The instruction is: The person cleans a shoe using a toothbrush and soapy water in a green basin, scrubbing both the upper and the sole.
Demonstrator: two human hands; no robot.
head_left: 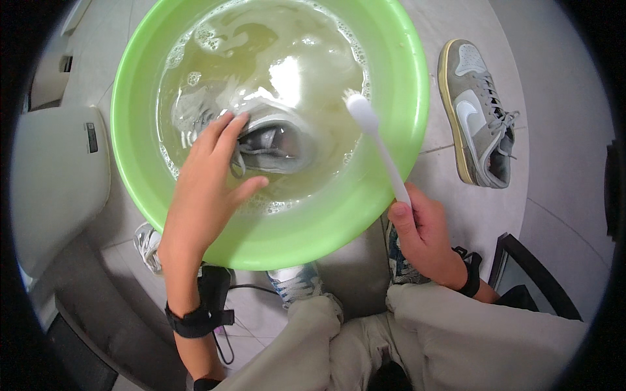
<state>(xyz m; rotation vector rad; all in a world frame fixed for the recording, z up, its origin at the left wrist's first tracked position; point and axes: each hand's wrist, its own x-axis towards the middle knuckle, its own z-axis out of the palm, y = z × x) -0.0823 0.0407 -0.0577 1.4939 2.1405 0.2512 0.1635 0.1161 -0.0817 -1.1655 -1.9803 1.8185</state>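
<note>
A grey sneaker (274,144) sits partly under cloudy, yellowish soapy water in a large green basin (407,124). Its dark ankle opening faces up, and the toe part blurs beneath the surface. My left hand (210,176) reaches over the basin's near-left rim, fingers stretched and thumb apart, with its fingertips at the sneaker's lace area. In my right hand (422,238), beside the near-right rim, the fingers wrap round the handle of a white long-handled brush (385,153). The brush head points up over the water, apart from the sneaker, its pale bristles showing.
A second grey-and-white sneaker (471,117) lies on the tiled floor right of the basin. A white shoe (148,246) shows below its left rim. White furniture (59,169) stands at the left, a black-framed object (535,274) at lower right. A black cable (251,287) crosses near my feet.
</note>
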